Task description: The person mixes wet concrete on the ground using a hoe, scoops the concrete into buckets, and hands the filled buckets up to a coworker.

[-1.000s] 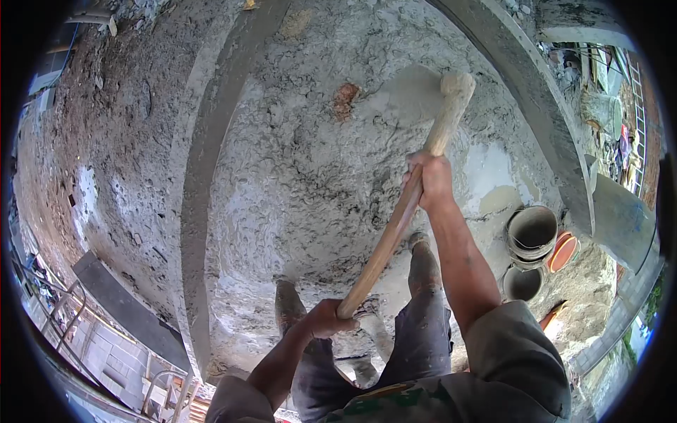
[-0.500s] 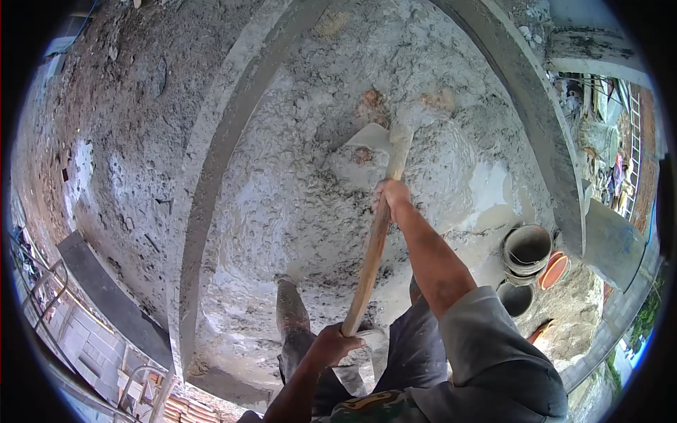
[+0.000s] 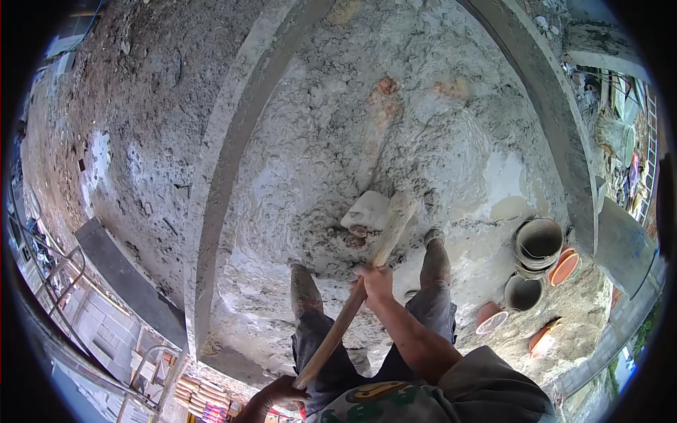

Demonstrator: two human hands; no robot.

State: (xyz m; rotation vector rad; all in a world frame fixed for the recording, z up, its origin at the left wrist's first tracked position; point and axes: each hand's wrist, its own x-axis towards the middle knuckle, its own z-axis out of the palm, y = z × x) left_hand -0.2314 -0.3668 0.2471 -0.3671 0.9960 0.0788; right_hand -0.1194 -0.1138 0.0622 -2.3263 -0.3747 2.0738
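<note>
A hoe with a long wooden handle point(image 3: 337, 335) lies slantwise in front of my body. Its pale, mud-coated blade point(image 3: 368, 210) rests in wet grey mortar point(image 3: 317, 141), just ahead of my legs and between them, with a reddish-brown clump by its edge. Closed round the upper handle, fairly near the head, is my right hand point(image 3: 375, 283). My left hand point(image 3: 283, 393) grips the butt end down by my left hip; its fingers are partly hidden.
Concrete beams point(image 3: 215, 183) border the mortar on the left and right. To the right stand grey buckets point(image 3: 539, 243), with several orange-red tubs point(image 3: 565, 266) nearby. Rough soil point(image 3: 141, 84) stretches beyond the left beam; a metal frame point(image 3: 53, 296) is at lower left.
The hoe's blade has come back through the mortar towards my feet, leaving a drag mark. Both hands have moved down and left with the handle, still gripping it.
</note>
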